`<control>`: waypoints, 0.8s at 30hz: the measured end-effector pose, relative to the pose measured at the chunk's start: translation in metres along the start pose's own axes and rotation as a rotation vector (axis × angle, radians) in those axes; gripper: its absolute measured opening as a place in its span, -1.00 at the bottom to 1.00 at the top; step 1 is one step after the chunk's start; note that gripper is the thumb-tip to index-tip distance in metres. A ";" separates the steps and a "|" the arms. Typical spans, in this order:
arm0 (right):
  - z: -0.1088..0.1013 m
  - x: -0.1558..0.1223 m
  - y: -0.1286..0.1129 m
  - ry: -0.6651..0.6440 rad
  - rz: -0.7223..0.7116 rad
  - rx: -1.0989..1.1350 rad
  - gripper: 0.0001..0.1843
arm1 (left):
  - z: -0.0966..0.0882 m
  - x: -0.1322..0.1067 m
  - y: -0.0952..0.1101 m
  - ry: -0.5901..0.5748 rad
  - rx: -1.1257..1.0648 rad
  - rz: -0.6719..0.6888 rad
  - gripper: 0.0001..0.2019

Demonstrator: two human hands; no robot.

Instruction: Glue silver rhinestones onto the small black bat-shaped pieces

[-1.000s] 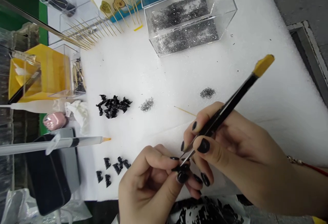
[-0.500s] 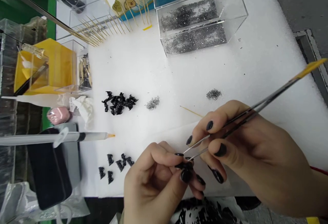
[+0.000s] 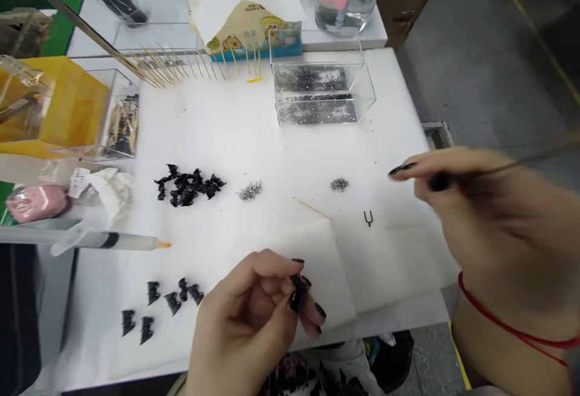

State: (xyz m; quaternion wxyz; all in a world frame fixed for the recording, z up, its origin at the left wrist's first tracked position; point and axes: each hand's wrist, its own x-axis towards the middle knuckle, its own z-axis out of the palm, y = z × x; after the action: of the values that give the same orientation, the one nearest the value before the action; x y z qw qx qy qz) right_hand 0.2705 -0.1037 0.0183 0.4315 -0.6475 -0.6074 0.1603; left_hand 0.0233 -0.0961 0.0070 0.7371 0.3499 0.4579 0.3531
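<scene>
Between the thumb and fingertips of my left hand (image 3: 254,305) is a small black bat-shaped piece (image 3: 298,282), mostly covered by the black-nailed fingers. My right hand (image 3: 489,214) is off to the right, apart from the left and smeared by motion. It is closed around tweezers (image 3: 521,163), whose blurred shaft runs out to the upper right; their tips are hidden. Several black bat pieces (image 3: 172,303) lie spaced out left of my left hand, and a heap of more bats (image 3: 188,187) sits farther back. A tiny black fork-shaped piece (image 3: 368,219) lies between the hands.
Two small piles of silvery bits (image 3: 251,191) (image 3: 339,185) and a toothpick (image 3: 312,208) lie mid-table. Behind stand a clear acrylic box (image 3: 317,123), a row of wooden sticks (image 3: 199,63) and a tissue pack (image 3: 254,39). A syringe (image 3: 136,241) points in from the left.
My right hand has pulled the tweezers away from the bat piece and swung right. My left hand still holds the piece. The view has shifted, bringing more floor into sight.
</scene>
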 end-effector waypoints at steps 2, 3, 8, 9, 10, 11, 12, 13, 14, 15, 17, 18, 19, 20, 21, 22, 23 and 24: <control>0.009 0.003 0.003 -0.101 -0.054 -0.040 -0.72 | 0.005 0.000 0.001 0.047 -0.057 -0.026 -0.77; 0.015 0.005 0.004 -0.167 -0.072 -0.033 -0.73 | 0.007 0.000 0.001 0.066 -0.078 -0.035 -0.78; 0.043 0.022 -0.008 -0.440 -0.015 -0.149 -0.75 | 0.011 0.002 0.003 0.048 -0.106 -0.045 -0.77; 0.046 0.027 -0.013 -0.481 0.005 -0.181 -0.78 | 0.009 0.003 0.003 0.033 -0.105 -0.029 -0.76; 0.049 0.032 -0.017 -0.520 0.024 -0.209 -0.80 | 0.008 0.003 0.002 0.015 -0.103 -0.008 -0.76; 0.052 0.038 -0.022 -0.559 0.045 -0.240 -0.83 | 0.006 0.004 0.001 -0.004 -0.102 0.017 -0.75; 0.055 0.042 -0.026 -0.594 0.067 -0.275 -0.84 | 0.004 0.004 -0.001 -0.022 -0.104 0.042 -0.75; 0.059 0.046 -0.029 -0.619 0.087 -0.313 -0.84 | 0.002 0.005 -0.002 -0.038 -0.110 0.063 -0.74; 0.063 0.049 -0.031 -0.635 0.104 -0.353 -0.83 | 0.000 0.006 -0.004 -0.054 -0.120 0.078 -0.73; 0.068 0.051 -0.032 -0.643 0.116 -0.390 -0.82 | -0.002 0.007 -0.007 -0.080 -0.130 0.090 -0.71; 0.079 0.051 -0.032 -0.643 0.125 -0.442 -0.80 | -0.006 0.009 -0.012 -0.148 -0.146 0.121 -0.67; 0.083 0.050 -0.032 -0.632 0.126 -0.457 -0.78 | -0.008 0.011 -0.014 -0.180 -0.150 0.143 -0.66; 0.086 0.048 -0.032 -0.618 0.129 -0.465 -0.77 | -0.010 0.012 -0.016 -0.209 -0.147 0.163 -0.65; 0.088 0.047 -0.032 -0.600 0.132 -0.464 -0.76 | -0.011 0.013 -0.017 -0.230 -0.140 0.182 -0.65; 0.087 0.046 -0.033 -0.577 0.133 -0.455 -0.75 | -0.012 0.013 -0.018 -0.241 -0.134 0.195 -0.65; 0.084 0.044 -0.035 -0.552 0.132 -0.440 -0.74 | -0.013 0.014 -0.019 -0.247 -0.128 0.197 -0.67; 0.080 0.042 -0.037 -0.524 0.129 -0.424 -0.74 | -0.014 0.014 -0.019 -0.255 -0.126 0.192 -0.68; 0.074 0.040 -0.038 -0.486 0.111 -0.395 -0.74 | -0.014 0.014 -0.018 -0.258 -0.132 0.181 -0.69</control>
State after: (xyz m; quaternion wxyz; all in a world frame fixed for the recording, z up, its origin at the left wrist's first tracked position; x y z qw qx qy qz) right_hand 0.2001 -0.0444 0.0172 0.1301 -0.6938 -0.6757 0.2124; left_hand 0.0188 -0.0904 -0.0190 0.7763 0.3830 0.3016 0.3996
